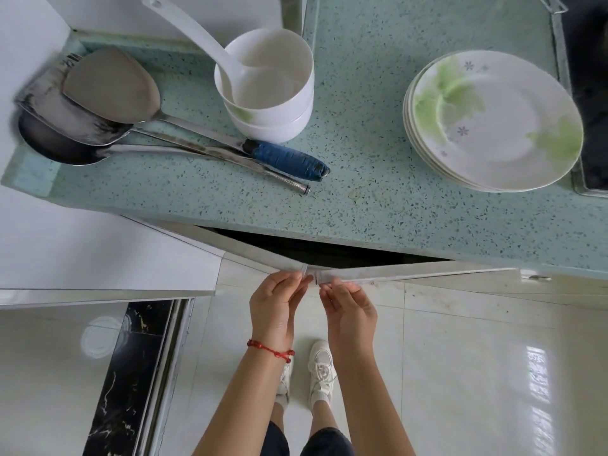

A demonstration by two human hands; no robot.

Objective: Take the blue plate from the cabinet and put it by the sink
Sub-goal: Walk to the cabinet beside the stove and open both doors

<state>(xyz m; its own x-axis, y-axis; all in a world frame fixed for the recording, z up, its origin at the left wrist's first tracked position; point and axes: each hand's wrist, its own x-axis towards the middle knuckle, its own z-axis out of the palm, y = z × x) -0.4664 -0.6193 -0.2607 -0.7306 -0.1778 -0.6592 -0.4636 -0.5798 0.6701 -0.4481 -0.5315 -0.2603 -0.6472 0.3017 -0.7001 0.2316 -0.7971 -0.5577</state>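
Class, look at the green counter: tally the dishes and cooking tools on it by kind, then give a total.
Bowls: 2, stacked
Plates: about 4 in one stack; the edges are hard to separate
White plastic ladle: 1, resting in the top bowl
Metal spatulas: 2
Metal ladle: 1
Total: about 10

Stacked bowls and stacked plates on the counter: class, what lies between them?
Nothing: in the head view, bare speckled counter separates the bowls from the plates.
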